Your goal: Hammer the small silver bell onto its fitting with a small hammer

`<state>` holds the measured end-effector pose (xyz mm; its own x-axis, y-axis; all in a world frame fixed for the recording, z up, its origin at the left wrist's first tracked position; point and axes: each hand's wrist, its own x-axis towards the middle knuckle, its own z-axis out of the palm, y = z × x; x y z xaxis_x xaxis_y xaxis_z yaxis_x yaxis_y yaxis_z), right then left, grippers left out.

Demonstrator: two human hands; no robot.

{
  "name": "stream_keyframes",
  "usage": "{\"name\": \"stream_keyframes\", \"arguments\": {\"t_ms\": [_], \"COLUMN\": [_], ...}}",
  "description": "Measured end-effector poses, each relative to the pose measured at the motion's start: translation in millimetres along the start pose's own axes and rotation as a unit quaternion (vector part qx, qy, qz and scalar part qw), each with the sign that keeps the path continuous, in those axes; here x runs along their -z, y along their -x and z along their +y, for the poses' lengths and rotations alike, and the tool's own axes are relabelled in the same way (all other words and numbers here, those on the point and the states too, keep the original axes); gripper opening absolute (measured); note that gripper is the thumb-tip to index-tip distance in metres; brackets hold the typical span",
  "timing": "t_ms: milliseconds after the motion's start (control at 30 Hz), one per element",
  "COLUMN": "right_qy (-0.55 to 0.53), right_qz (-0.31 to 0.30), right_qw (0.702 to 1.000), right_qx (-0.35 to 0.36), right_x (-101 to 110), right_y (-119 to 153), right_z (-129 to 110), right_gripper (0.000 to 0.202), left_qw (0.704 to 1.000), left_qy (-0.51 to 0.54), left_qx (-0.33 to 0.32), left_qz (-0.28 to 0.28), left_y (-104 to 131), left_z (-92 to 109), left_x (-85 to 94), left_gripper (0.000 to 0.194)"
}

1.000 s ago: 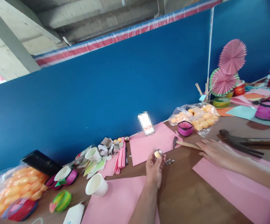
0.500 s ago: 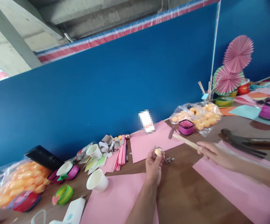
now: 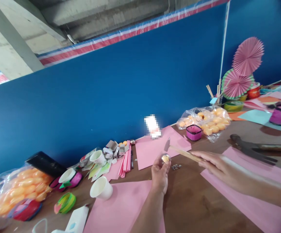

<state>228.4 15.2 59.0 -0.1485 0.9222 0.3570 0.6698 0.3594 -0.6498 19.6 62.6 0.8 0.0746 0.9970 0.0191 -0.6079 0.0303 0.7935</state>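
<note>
Between its thumb and fingers, my left hand (image 3: 160, 174) grips a small round ball (image 3: 166, 158), orange with shiny silver bits on it. My right hand (image 3: 211, 163) is closed round the wooden handle of a small hammer (image 3: 184, 152). The hammer's metal head is just above the ball, with a small gap that is hard to judge. Several small silver pieces (image 3: 176, 167) lie on the brown table right of my left hand. Pink paper (image 3: 152, 152) lies behind the ball.
A white cup (image 3: 101, 188) stands on pink paper at the left. Bags of orange balls (image 3: 213, 124) lie at the back right and far left. A large claw hammer (image 3: 254, 147) rests beyond my right forearm. Pink paper fans (image 3: 248, 56) stand at the right.
My right hand has moved left and slightly down, bringing the hammer head from the right to just above the ball. My left hand has hardly moved.
</note>
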Motion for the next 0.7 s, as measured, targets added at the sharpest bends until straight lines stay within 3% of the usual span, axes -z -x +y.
{"name": "stream_keyframes", "arguments": {"t_ms": [167,300,433,567,700], "right_qy": [-0.027,-0.047,-0.051,-0.056,-0.067], "right_qz": [-0.082,-0.071,-0.093,-0.067,-0.104], "right_qw": [0.996,0.996,0.994,0.995,0.992], "right_qx": [0.028,-0.017,-0.002,-0.055,-0.034], "right_x": [2,8,8,4,4], "right_y": [-3,-4,-3,0,-2], "right_z": [-7,-16,-18,-15,-13], "right_gripper": [0.034,0.039,0.036,0.040,0.039], "left_qw": [1.000,1.000,1.000,1.000,1.000], "left_qy": [-0.001,-0.004,0.001,0.004,0.002], "left_qx": [-0.001,0.008,0.007,0.007,0.011], "left_qz": [0.000,0.010,0.001,0.004,0.004], "left_y": [-1,-1,0,-1,-1], "left_z": [0,0,0,1,1], "left_x": [0.1,-0.1,0.6,1.6,1.6], "left_gripper": [0.044,0.044,0.040,0.037,0.037]}}
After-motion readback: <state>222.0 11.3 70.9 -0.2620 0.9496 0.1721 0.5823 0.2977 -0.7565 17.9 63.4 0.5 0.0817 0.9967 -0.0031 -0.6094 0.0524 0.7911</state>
